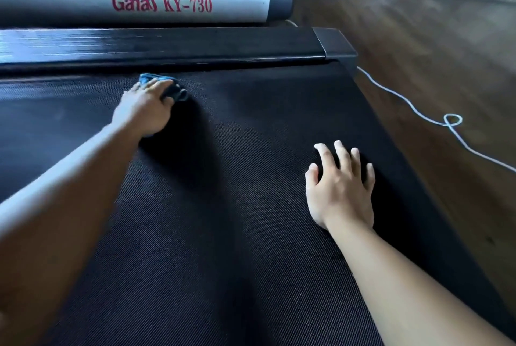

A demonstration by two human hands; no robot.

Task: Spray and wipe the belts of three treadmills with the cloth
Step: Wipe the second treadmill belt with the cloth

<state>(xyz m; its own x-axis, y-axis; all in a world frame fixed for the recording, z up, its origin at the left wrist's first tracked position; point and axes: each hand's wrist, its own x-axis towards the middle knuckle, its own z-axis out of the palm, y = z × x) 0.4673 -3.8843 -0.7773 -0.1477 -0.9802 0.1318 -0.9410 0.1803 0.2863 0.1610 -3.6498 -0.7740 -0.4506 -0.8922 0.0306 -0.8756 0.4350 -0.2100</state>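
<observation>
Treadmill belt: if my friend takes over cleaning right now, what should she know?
Left hand holds the bunched blue cloth on the treadmill belt, close to the far side rail.
Right hand rests open, fingers spread, on the belt nearer its end.
Spray bottle: not in view.
Done: wiping under way; how much is clean cannot be told.
Left: the rest of this belt; the other treadmills' state is not shown.

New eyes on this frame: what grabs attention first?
The red Ganas KY-730 lettering on the grey rail at top left stands out most. Below it, the left hand holds a blue cloth against the far edge of the black treadmill belt; the right hand rests spread-fingered on the belt nearer right.
</observation>
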